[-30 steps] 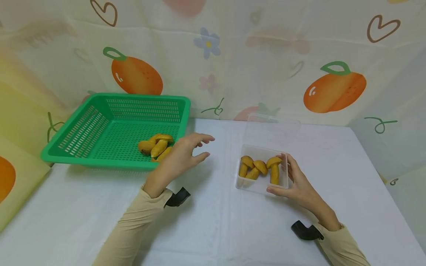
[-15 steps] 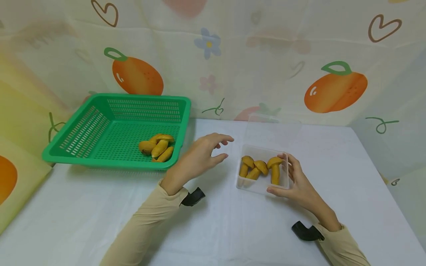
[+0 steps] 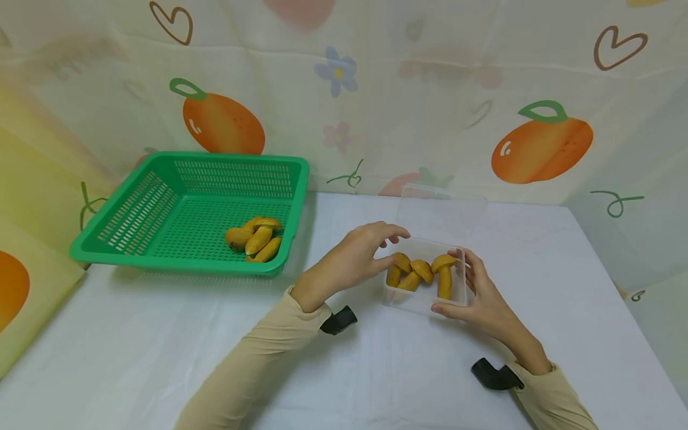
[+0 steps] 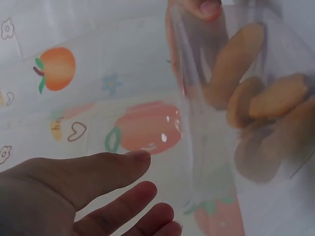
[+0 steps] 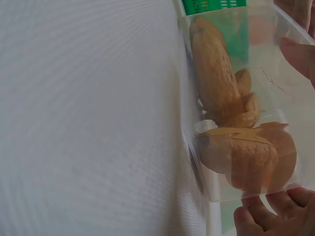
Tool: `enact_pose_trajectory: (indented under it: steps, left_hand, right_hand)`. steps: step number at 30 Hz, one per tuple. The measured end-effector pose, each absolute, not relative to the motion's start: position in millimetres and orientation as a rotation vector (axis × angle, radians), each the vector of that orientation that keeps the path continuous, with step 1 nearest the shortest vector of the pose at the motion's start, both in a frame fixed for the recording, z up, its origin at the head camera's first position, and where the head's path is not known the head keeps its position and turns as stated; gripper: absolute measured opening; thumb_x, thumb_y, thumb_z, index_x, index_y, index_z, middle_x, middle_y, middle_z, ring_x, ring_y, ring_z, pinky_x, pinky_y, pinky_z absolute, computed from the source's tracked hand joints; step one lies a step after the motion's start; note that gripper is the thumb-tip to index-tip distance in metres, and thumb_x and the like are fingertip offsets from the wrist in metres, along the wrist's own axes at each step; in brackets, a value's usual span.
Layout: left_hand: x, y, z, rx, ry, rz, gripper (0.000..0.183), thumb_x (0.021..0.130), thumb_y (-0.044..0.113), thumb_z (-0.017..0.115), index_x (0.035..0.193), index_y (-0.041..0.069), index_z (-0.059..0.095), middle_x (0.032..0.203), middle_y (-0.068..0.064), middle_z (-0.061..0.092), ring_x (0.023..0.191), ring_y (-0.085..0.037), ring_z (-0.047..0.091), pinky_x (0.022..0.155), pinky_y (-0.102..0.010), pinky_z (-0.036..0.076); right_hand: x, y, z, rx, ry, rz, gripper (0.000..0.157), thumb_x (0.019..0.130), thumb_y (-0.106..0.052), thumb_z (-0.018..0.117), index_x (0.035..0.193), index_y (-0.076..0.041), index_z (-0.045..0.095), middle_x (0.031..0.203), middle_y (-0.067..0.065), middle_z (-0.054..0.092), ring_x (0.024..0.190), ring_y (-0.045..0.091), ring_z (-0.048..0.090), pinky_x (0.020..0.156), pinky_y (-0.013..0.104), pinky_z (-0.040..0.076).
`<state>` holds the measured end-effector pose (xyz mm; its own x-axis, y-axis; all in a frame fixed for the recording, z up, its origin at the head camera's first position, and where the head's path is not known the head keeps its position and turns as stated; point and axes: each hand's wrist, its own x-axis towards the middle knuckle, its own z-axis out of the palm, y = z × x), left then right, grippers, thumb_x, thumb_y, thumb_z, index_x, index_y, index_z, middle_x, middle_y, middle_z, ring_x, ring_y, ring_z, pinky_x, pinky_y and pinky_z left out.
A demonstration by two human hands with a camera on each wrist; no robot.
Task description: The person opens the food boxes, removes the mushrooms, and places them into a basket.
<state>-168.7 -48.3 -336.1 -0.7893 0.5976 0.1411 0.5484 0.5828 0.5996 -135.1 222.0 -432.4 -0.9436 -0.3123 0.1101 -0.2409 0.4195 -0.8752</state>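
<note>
A clear plastic box [image 3: 404, 298] stands on the white table and holds 3 yellow-brown mushrooms [image 3: 444, 276], which look like models. My right hand [image 3: 481, 301] grips the box's right end, with the thumb at the near corner and fingers round the far side. My left hand [image 3: 357, 257] hovers at the box's left end, fingers loosely bent and holding nothing. The left wrist view shows the left thumb and fingers [image 4: 140, 196] apart from the box wall [image 4: 189, 147]. Through the clear wall in the right wrist view, the mushrooms [image 5: 214, 73] lie inside.
A green slotted basket [image 3: 188, 261] stands at the back left with several more mushrooms [image 3: 259, 239] in its near right corner. Behind the box lies a clear flat panel [image 3: 441, 209], apparently its lid. A fruit-printed cloth [image 3: 376, 119] hangs behind the table.
My left hand has moved right, away from the basket, across the table to the left end of the box. My right hand and the box have stayed in place.
</note>
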Motion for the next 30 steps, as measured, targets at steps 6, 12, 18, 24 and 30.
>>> enact_pose_trajectory:
  steps: [6, 12, 18, 24, 30]
  left_hand:
    - [-169.2, -32.6, -344.7, 1.014, 2.660, 0.969, 0.041, 0.093, 0.009, 0.068, 0.133, 0.008, 0.058, 0.122, -0.007, 0.066, 0.109, -0.025, 0.062, 0.090, -0.032, 0.052]
    - [-169.2, -20.9, -346.5, 1.082, 2.693, 0.899, 0.040, 0.093, 0.010, 0.069, 0.132, 0.009, 0.060, 0.119, -0.006, 0.067, 0.106, -0.023, 0.063, 0.088, -0.026, 0.051]
    - [-171.8, -10.9, -349.1, 1.091, 2.680, 0.905, 0.038, 0.093, 0.011, 0.068, 0.131, 0.010, 0.061, 0.116, -0.005, 0.066, 0.102, -0.020, 0.062, 0.083, -0.020, 0.050]
    - [-175.7, -0.5, -350.7, 1.062, 2.638, 0.920, 0.040, 0.094, 0.010, 0.067, 0.133, 0.010, 0.060, 0.120, -0.005, 0.066, 0.107, -0.019, 0.063, 0.084, -0.019, 0.051]
    - [-178.7, 8.5, -355.3, 1.033, 2.623, 0.896, 0.042, 0.094, 0.011, 0.067, 0.135, 0.011, 0.058, 0.126, -0.007, 0.065, 0.112, -0.021, 0.062, 0.090, -0.022, 0.051]
  right_hand:
    - [-134.8, 221.8, -431.0, -0.488, 2.584, -1.560, 0.108, 0.075, -0.010, 0.086, 0.155, -0.008, 0.014, 0.155, 0.019, 0.029, 0.146, 0.048, 0.023, 0.114, 0.069, 0.020]
    - [-134.0, 221.7, -429.2, -0.477, 2.576, -1.554, 0.108, 0.075, -0.011, 0.086, 0.155, -0.007, 0.014, 0.156, 0.019, 0.029, 0.147, 0.047, 0.021, 0.115, 0.069, 0.019]
    - [-134.1, 222.1, -428.3, -0.472, 2.570, -1.552, 0.107, 0.076, -0.011, 0.086, 0.155, -0.008, 0.014, 0.156, 0.019, 0.028, 0.148, 0.048, 0.019, 0.115, 0.069, 0.018]
    - [-134.0, 222.3, -428.0, -0.480, 2.565, -1.559, 0.105, 0.076, -0.011, 0.086, 0.154, -0.009, 0.015, 0.156, 0.018, 0.028, 0.148, 0.048, 0.019, 0.115, 0.069, 0.018]
    - [-134.4, 221.9, -428.3, -0.464, 2.561, -1.548, 0.106, 0.076, -0.012, 0.086, 0.154, -0.008, 0.014, 0.158, 0.019, 0.025, 0.148, 0.050, 0.018, 0.115, 0.069, 0.019]
